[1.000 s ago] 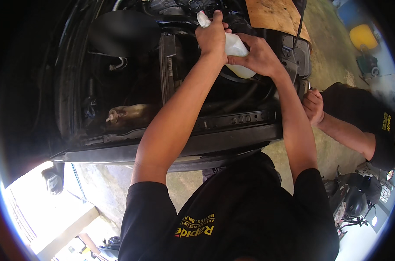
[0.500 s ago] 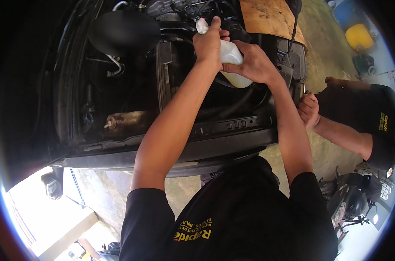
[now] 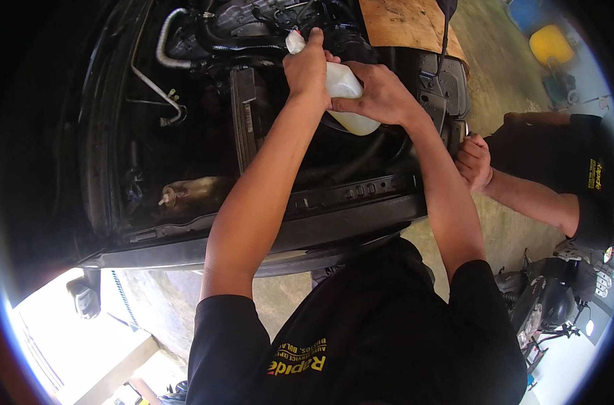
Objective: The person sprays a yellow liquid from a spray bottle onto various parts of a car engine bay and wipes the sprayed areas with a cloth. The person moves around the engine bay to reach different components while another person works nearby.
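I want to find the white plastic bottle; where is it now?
In the head view, the white plastic bottle is top centre, above the open engine bay, gripped between the left hand and right hand.

Under me lies a stained concrete floor (image 3: 496, 229), sunlit at the lower left. A plywood sheet (image 3: 405, 23) rests across the dark engine bay (image 3: 185, 135). A yellow container (image 3: 553, 44) sits far off; a motorcycle (image 3: 547, 307) stands at my right.

Hoses (image 3: 206, 40) crowd engine bay top; radiator (image 3: 245, 115) blocks left; dark gap between.
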The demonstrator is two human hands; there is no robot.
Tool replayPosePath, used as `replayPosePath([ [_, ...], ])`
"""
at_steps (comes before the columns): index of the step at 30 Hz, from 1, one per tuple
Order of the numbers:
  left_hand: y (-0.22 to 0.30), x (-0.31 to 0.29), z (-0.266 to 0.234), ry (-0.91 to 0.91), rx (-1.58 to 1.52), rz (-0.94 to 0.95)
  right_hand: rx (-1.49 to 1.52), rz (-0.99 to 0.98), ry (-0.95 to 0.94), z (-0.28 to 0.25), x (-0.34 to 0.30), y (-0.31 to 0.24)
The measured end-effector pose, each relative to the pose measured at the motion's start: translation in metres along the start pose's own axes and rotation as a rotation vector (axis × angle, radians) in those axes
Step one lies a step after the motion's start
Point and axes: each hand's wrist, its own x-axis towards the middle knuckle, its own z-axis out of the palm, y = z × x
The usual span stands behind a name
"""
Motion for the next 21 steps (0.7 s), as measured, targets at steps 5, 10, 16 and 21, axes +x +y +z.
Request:
replayPosePath([
  [5, 0.002, -0.002, -0.002, -0.119, 0.038, 0.060, -0.017, 0.008, -0.001, -0.002, 0.002, 0.004],
  [10, 0.014, 0.018, -0.016, -0.252, -0.025, 0.141, 0.210, -0.033, 0.050, -0.026, -0.008, 0.011],
  [16, 0.054, 0.015, -0.042, -0.323, 0.086, 0.177, -0.341, 0.339, -0.164, -0.057, -0.035, 0.011],
  [21, 0.072, 0.009, -0.055, -0.385, 0.166, 0.302, -0.445, 0.222, -0.198, -0.027, -0.073, 0.012],
])
